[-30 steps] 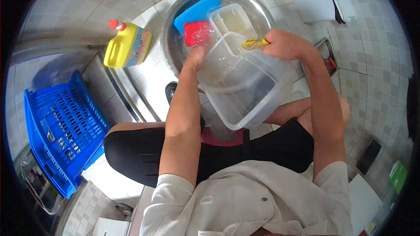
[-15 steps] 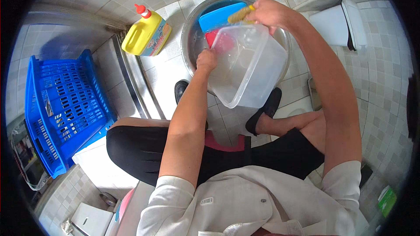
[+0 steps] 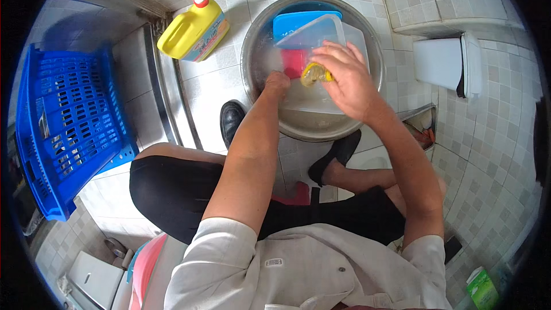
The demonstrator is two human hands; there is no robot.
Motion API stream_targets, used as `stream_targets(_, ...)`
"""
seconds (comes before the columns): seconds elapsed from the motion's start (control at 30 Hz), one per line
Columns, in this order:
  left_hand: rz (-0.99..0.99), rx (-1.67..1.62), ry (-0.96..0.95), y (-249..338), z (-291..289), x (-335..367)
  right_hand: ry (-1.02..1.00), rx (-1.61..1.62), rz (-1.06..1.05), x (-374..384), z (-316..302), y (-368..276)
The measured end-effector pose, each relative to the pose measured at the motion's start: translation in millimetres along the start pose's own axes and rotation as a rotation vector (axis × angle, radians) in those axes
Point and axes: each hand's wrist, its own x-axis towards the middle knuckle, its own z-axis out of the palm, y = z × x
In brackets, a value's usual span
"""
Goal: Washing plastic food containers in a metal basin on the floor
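A translucent plastic container (image 3: pixel 321 99) lies tilted inside a round metal basin (image 3: pixel 256 120), partly in cloudy water. My left hand (image 3: pixel 277 83) is closed at the container's left edge, its fingertips partly hidden. Over the container, my right hand (image 3: pixel 349 77) grips a yellow scrubbing brush (image 3: pixel 313 74) with tan bristles; some of its fingers are stretched out. A blue flat plastic piece (image 3: pixel 295 22) leans at the back of the basin. Something pink-red (image 3: pixel 293 62) shows close to my left hand, through or beside the clear plastic.
A yellow jug with a red pump (image 3: pixel 195 30) stands left of the basin. A blue slatted basket (image 3: pixel 74 120) is farther left. My black shoes (image 3: pixel 232 121) flank the basin's near side. At right, a white bin (image 3: pixel 441 63) is by the tiled wall, near a floor recess (image 3: pixel 422 123).
The container has gone down from a raised, tipped position over the near rim into the basin. My right hand with the brush has come nearer and lower; my left hand moved slightly.
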Motion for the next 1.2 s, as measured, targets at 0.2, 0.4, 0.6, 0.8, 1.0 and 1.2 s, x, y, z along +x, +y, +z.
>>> stream_targets(0.2,-0.789,-1.428,0.453,-47.3,59.5,16.7,0.049,0.02,-0.12,10.0,34.0,-48.3)
stream_targets(0.4,-0.257,-0.174,0.272,-29.7,0.9,-15.2,0.147,-0.12,-0.024,-25.5,17.8,26.1)
stream_targets(0.6,-0.607,-0.207,0.592,-121.2,39.5,-75.1,0.125,-0.304,0.124,-16.3,28.4,19.1)
stream_targets(0.8,-0.529,-0.494,0.639,-12.1,-63.3,-113.7,-0.234,-0.365,0.552,-54.8,39.4,38.2)
stream_targets(1.0,-0.463,-0.824,0.994,-51.3,-78.5,-161.3,-0.158,-0.068,0.525,-44.2,35.6,4.8)
stream_targets(1.2,-0.473,-0.832,0.934,-21.8,-110.4,-181.8,-0.042,0.093,0.595,-46.5,53.3,14.4)
